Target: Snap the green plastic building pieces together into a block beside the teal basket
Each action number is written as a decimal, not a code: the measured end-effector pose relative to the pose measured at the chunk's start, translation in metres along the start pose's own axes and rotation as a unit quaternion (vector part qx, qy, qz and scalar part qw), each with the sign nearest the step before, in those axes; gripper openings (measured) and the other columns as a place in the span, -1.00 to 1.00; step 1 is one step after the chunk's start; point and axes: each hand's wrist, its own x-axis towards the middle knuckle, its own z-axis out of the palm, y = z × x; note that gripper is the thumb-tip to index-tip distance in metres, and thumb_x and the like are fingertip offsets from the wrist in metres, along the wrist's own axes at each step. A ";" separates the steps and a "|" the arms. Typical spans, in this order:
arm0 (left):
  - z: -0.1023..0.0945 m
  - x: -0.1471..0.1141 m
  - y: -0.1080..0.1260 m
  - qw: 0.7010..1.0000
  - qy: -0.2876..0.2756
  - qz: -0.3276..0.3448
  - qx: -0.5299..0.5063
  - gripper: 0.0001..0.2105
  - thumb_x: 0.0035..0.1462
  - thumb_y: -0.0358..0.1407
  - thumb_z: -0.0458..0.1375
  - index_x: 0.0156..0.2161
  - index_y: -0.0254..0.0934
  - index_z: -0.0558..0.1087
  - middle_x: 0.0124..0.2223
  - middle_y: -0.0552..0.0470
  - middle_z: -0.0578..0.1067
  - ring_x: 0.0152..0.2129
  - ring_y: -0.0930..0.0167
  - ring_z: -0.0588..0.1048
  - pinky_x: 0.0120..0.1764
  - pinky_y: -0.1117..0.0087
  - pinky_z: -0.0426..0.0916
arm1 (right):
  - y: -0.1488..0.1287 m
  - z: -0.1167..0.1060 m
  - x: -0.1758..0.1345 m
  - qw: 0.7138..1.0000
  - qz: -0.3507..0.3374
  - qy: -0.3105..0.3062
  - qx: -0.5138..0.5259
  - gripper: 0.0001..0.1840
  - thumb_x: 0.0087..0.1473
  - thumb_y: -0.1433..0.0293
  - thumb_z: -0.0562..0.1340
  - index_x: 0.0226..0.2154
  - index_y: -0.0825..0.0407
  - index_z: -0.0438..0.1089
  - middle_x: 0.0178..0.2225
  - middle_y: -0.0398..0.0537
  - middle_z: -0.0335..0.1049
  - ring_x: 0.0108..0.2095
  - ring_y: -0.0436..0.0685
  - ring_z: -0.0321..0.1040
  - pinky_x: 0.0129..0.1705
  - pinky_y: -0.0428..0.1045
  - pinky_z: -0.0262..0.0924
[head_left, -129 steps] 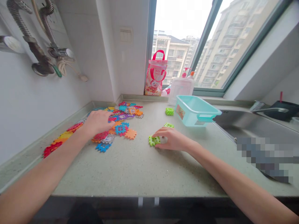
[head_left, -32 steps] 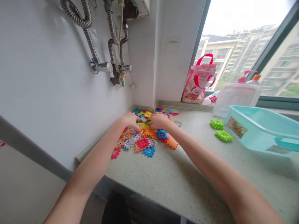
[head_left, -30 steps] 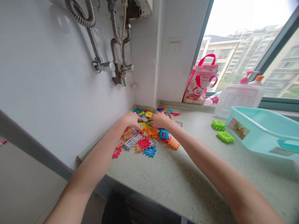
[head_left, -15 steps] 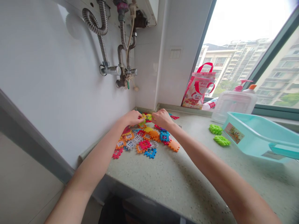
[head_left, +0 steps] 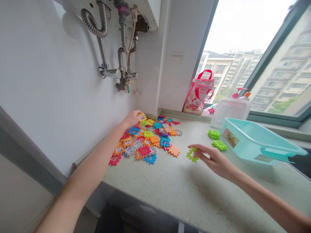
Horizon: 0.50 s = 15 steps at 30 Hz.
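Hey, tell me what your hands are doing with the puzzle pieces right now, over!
Right hand pinching one green piece above the counter. Left hand on the colourful pile. Two green stacks beside the teal bin.

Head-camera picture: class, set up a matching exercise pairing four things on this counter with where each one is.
Things:
1. green tile
2. teal tub
3. red gift bag
4. left hand

Places:
A. on the window ledge
B. pinched in the right hand
C. at the far edge of the tile pile
D. on the counter's right side, beside two green tile stacks

Pairs: 1-B, 2-D, 3-A, 4-C
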 end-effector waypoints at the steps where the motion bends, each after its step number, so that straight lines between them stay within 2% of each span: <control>1: 0.002 -0.002 0.005 0.999 -0.019 -0.006 -0.028 -0.70 0.32 -0.13 0.11 -0.05 -0.30 0.54 -0.25 -0.09 0.64 -0.35 0.29 0.63 -0.27 0.35 0.47 | 0.001 -0.001 -0.014 0.999 0.016 0.005 0.040 -0.53 0.32 0.00 0.23 0.04 -0.04 0.58 -0.17 0.06 0.63 -0.22 0.20 0.53 -0.18 0.07 0.41; 3: 0.008 -0.009 0.020 0.989 -0.078 -0.017 -0.125 -0.66 0.33 -0.05 0.11 -0.01 -0.28 0.47 -0.31 -0.04 0.61 -0.43 0.32 0.64 -0.37 0.38 0.46 | 0.003 0.000 -0.031 0.990 0.044 0.018 0.136 -0.56 0.27 -0.01 0.29 -0.08 -0.02 0.58 -0.23 0.04 0.59 -0.24 0.20 0.51 -0.17 0.08 0.40; 5: 0.016 -0.018 0.039 0.964 -0.145 -0.013 -0.223 -0.62 0.31 0.01 0.14 0.03 -0.25 0.42 -0.31 -0.02 0.60 -0.42 0.32 0.65 -0.39 0.39 0.47 | 0.002 0.004 -0.036 0.972 0.066 0.028 0.223 -0.62 0.22 0.01 0.33 -0.25 -0.01 0.54 -0.35 -0.02 0.52 -0.31 0.16 0.46 -0.22 0.06 0.37; 7: 0.024 -0.026 0.056 0.951 -0.188 0.011 -0.246 -0.60 0.29 0.02 0.14 0.05 -0.24 0.43 -0.26 -0.04 0.61 -0.39 0.33 0.64 -0.38 0.38 0.48 | 0.001 0.009 -0.035 0.958 0.074 0.035 0.276 -0.65 0.17 0.04 0.36 -0.33 0.00 0.52 -0.41 -0.06 0.45 -0.36 0.13 0.40 -0.26 0.04 0.33; 9: 0.029 -0.029 0.063 0.962 -0.187 0.042 -0.197 -0.59 0.27 -0.02 0.12 0.07 -0.25 0.49 -0.16 -0.07 0.64 -0.36 0.34 0.63 -0.35 0.37 0.48 | 0.001 0.013 -0.032 0.952 0.074 0.030 0.296 -0.63 0.12 0.03 0.40 -0.26 -0.01 0.56 -0.39 -0.05 0.47 -0.36 0.13 0.39 -0.25 0.05 0.32; 11: 0.028 -0.026 0.059 0.982 -0.157 0.057 -0.088 -0.58 0.24 -0.10 0.07 0.06 -0.25 0.57 -0.11 -0.05 0.66 -0.32 0.35 0.60 -0.30 0.36 0.47 | 0.002 0.015 -0.031 0.952 0.075 0.013 0.295 -0.56 0.09 0.01 0.42 -0.13 -0.02 0.59 -0.34 -0.03 0.53 -0.32 0.15 0.43 -0.21 0.08 0.35; 13: 0.021 -0.022 0.047 0.989 -0.126 0.047 0.062 -0.58 0.21 -0.18 0.00 -0.03 -0.24 0.65 -0.16 -0.01 0.68 -0.29 0.34 0.59 -0.25 0.36 0.44 | 0.006 0.015 -0.032 0.954 0.076 0.001 0.290 -0.52 0.10 0.01 0.42 -0.06 -0.02 0.58 -0.32 -0.02 0.55 -0.31 0.15 0.45 -0.20 0.08 0.36; 15: 0.009 -0.018 0.032 0.976 -0.112 0.023 0.187 -0.62 0.16 -0.20 0.01 -0.19 -0.20 0.70 -0.28 -0.01 0.67 -0.32 0.31 0.58 -0.24 0.35 0.41 | 0.011 0.013 -0.033 0.955 0.072 0.005 0.287 -0.53 0.10 0.02 0.42 -0.05 -0.02 0.59 -0.32 -0.03 0.55 -0.32 0.15 0.46 -0.21 0.08 0.38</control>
